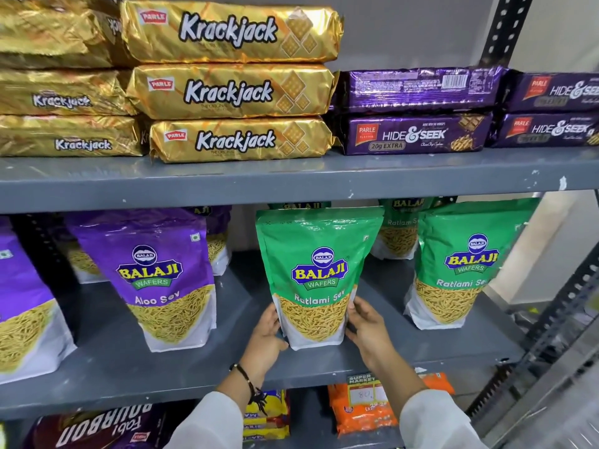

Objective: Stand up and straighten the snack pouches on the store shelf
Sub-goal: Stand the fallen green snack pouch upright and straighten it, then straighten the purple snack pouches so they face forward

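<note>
A green Ratlami Sev pouch stands upright at the middle of the grey shelf. My left hand presses its lower left edge and my right hand grips its lower right edge. Another green Ratlami Sev pouch stands to the right, with one more behind them. A purple Aloo Sev pouch stands to the left, and a second purple pouch is cut off at the left edge.
Gold Krackjack packs and purple Hide & Seek packs are stacked on the shelf above. The lower shelf holds a Bourbon pack and orange packets. A perforated black upright frames the right side.
</note>
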Tool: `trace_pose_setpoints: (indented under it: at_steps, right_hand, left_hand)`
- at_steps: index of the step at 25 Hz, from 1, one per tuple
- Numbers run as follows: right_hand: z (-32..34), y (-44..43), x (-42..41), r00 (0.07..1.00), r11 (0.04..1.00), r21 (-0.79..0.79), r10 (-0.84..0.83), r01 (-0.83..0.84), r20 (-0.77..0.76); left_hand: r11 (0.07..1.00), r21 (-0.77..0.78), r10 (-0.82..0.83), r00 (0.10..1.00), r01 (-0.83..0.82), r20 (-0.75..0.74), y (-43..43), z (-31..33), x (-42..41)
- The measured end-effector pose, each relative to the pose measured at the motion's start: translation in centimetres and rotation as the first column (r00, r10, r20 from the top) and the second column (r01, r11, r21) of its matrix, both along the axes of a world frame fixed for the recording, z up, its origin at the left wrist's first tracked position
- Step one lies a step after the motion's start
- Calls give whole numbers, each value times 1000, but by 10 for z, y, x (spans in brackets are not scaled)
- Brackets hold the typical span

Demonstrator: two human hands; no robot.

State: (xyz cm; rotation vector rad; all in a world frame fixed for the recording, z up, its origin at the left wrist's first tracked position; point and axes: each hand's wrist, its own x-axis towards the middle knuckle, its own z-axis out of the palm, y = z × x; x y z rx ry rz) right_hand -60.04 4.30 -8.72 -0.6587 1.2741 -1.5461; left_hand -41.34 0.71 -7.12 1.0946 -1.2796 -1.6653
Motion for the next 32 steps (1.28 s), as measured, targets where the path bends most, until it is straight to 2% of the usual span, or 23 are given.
trace_pose_setpoints:
  at_steps: [4,5,8,10,14,17,20,22,24,26,28,32]
  right_hand:
    - [2,0,-4,999,999,-18,38,-39,-24]
    - [1,0,-4,998,1000,-26,-11,10,-54]
    - [-1,5,-5,924,928,-94,-368,359,-106]
    - [8,12,2,881,881,-149,-464,449,-87]
    - [31,24,43,927,911,-266,-355,314,-120]
    - [33,15,90,958,945,-305,-192,122,-213]
    - [23,-12,146,969,964,-265,-36,-31,-244]
    - [14,-38,179,977,974,-220,-3,-45,-213]
    - [9,-65,205,987,981,-194,-26,-6,-161]
    - [3,-87,224,994,985,-170,-14,-5,-109]
    - [-4,-96,234,994,991,-116,61,-72,-93]
    - [-7,-92,242,977,976,-63,205,-209,-64]
  left_hand:
    - [1000,-21,15,1000,-14,19,6,10,-3]
    - [999,-24,37,999,-37,20,5,11,-3]
    - [991,-40,129,992,-128,18,6,10,4]
    - [980,-65,191,982,-189,13,12,11,18]
    - [946,-182,257,963,-269,-85,17,18,64]
    - [868,-162,446,881,-468,-157,7,12,117]
    - [778,-139,596,790,-612,-145,-12,3,182]
    - [761,-134,620,773,-634,-135,-29,2,224]
    - [780,-114,605,788,-616,-116,-48,6,260]
    - [855,-108,502,862,-507,-68,-63,8,280]
    - [928,-134,353,936,-348,15,-70,3,281]
    - [980,-123,167,983,-157,76,-77,5,265]
